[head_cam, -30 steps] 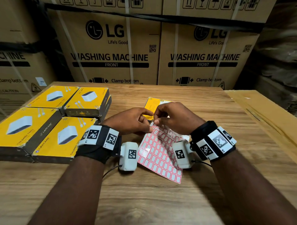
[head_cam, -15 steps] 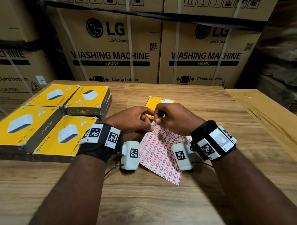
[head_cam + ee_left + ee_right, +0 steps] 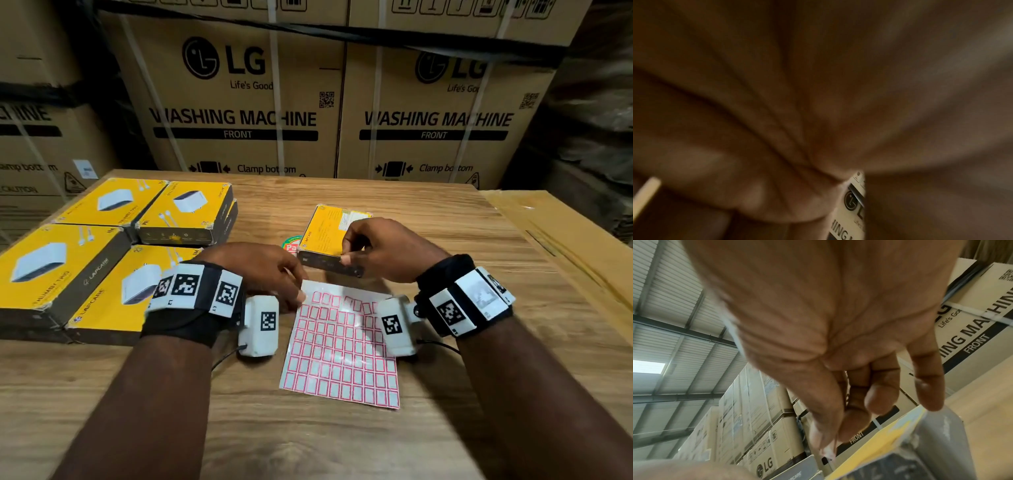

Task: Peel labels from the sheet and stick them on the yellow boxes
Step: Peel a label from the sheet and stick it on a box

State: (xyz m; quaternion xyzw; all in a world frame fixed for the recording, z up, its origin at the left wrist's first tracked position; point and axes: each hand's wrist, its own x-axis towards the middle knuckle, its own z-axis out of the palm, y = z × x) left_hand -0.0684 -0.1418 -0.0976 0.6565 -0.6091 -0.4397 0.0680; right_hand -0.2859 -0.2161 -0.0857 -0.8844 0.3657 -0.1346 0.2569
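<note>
The red-bordered label sheet (image 3: pixel 342 346) lies flat on the wooden table (image 3: pixel 445 222). My left hand (image 3: pixel 298 294) hangs over its far left corner with the fingertips touching it; the left wrist view shows only a dark palm. My right hand (image 3: pixel 346 257) pinches a small peeled label (image 3: pixel 828 451) between thumb and forefinger. It holds the label at the near side of a single yellow box (image 3: pixel 325 229), which also shows in the right wrist view as a yellow box (image 3: pixel 890 438) just below the fingertips.
Several more yellow boxes (image 3: pixel 102 274) are stacked at the table's left. A round green and red sticker (image 3: pixel 290 242) lies left of the single box. Large LG cartons (image 3: pixel 239 120) wall off the back, and a flat cardboard carton (image 3: pixel 565 246) borders the right.
The sheet, held raised between both hands before, now lies flat. My right hand has moved away from it to the single box with a label. My left hand has dropped to the sheet's corner.
</note>
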